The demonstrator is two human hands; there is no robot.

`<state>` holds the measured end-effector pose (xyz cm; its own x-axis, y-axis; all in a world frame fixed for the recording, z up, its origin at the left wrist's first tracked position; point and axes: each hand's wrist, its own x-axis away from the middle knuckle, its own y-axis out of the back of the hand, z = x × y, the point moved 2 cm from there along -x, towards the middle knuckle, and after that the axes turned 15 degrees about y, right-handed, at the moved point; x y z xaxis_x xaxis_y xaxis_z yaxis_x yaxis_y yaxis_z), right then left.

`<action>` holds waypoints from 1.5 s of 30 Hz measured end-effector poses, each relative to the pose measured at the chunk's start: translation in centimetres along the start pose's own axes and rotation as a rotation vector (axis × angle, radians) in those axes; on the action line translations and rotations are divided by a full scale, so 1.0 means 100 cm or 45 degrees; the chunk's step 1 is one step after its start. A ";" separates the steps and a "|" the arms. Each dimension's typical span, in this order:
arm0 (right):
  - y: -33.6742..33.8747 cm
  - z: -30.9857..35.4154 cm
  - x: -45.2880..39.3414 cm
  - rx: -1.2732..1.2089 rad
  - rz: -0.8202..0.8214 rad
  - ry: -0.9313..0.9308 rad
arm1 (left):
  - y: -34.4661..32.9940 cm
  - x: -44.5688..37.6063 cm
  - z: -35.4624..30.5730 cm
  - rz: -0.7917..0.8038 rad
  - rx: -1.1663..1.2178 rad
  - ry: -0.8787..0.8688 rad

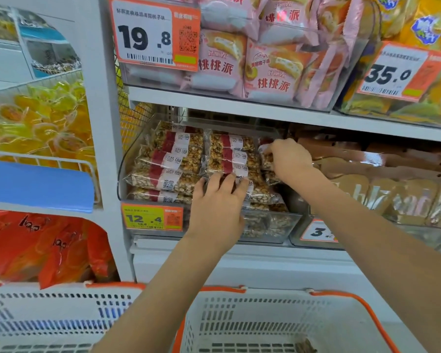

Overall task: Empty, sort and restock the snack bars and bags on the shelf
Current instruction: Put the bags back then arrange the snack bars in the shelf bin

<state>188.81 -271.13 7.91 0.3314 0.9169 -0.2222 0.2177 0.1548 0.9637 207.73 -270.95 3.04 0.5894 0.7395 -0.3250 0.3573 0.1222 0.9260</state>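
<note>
Pressing flat-fingered on nut bars (227,159) (tag (152,217) reads 12.4), left hand (218,205); right hand (289,157) pinches one.

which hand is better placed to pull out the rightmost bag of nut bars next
The right hand. Its fingers already curl over the rightmost bag of nut bars at the right end of the clear bin, while the left hand rests flat on the middle stack.

Clear bin (135,159) on the shelf (239,108) holds stacked nut bars (173,161). Left hand (218,200) presses flat on the front bars; right hand (288,156) grips a bar at the stack's right. White basket (278,319) below.
</note>
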 end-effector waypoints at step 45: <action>-0.129 -0.015 0.261 -0.544 -0.442 0.078 | -0.027 0.084 -0.013 -0.256 0.108 -0.210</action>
<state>193.24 -248.65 -10.14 0.2495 0.8032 -0.5410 -0.0911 0.5757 0.8126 210.75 -264.17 -1.93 0.6081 0.5872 -0.5342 0.5344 0.1948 0.8225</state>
